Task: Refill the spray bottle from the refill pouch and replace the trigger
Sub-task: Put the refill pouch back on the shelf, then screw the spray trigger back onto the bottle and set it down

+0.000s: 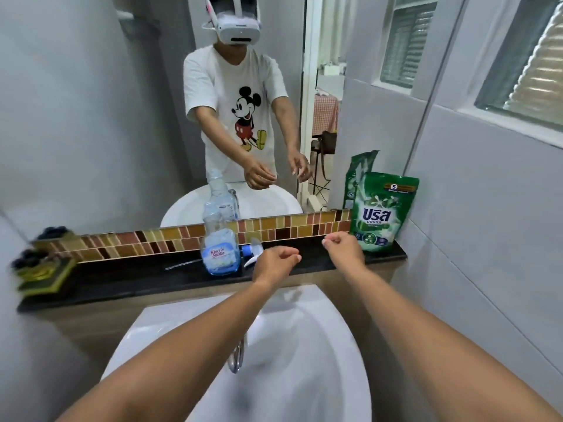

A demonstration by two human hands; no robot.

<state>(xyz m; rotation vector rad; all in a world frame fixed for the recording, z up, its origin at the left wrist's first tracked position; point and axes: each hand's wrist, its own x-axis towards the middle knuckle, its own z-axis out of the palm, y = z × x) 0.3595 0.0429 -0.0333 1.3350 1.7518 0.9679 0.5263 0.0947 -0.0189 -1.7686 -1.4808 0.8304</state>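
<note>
A clear spray bottle (218, 248) with a blue label stands uncapped on the black ledge (137, 278) behind the sink. Its blue and white trigger head (251, 253) lies on the ledge just right of the bottle, with its dip tube stretching left behind the bottle. A green refill pouch (382, 213) stands upright at the ledge's right end against the mirror. My left hand (275, 263) hovers over the ledge beside the trigger head, fingers loosely curled, holding nothing. My right hand (342, 246) hangs just left of the pouch, fingers loosely curled and empty.
A white sink (320, 376) with a chrome tap (237, 357) lies below my arms. A soap dish with dark items (39, 269) sits at the ledge's left end. The mirror (122, 117) rises behind the ledge; a tiled wall closes the right side.
</note>
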